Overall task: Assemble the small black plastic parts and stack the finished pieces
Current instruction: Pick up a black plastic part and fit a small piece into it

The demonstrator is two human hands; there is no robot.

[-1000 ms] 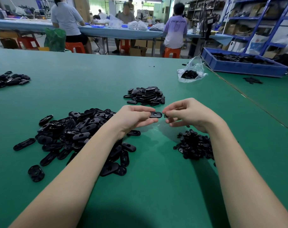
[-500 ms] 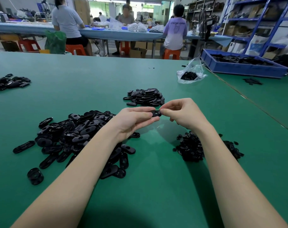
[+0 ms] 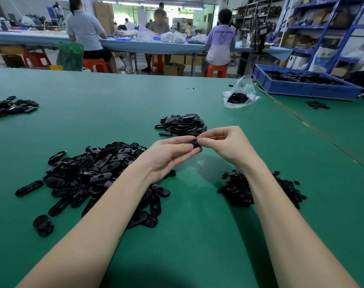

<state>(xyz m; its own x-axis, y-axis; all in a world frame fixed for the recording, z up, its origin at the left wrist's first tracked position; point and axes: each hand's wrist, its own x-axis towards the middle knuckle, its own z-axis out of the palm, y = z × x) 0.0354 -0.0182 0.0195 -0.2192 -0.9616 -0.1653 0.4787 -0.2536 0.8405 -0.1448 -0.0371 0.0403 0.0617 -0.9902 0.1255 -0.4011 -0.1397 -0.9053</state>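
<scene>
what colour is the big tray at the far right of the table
Blue tray, holding black parts; the head view shows it.

Blue crate (image 3: 301, 88) beside shelving (image 3: 326, 28); orange stools (image 3: 94, 64), seemingly plastic.

Between my left hand (image 3: 168, 156) and right hand (image 3: 224, 145) I hold one black part (image 3: 195, 144). Four heaps of black parts: one left of my hands (image 3: 89, 173), one beyond them (image 3: 183, 124), one under my right wrist (image 3: 237, 190), one far left (image 3: 10, 107). One plastic bag (image 3: 239, 94) and one blue tray (image 3: 301, 88) lie far right.
</scene>
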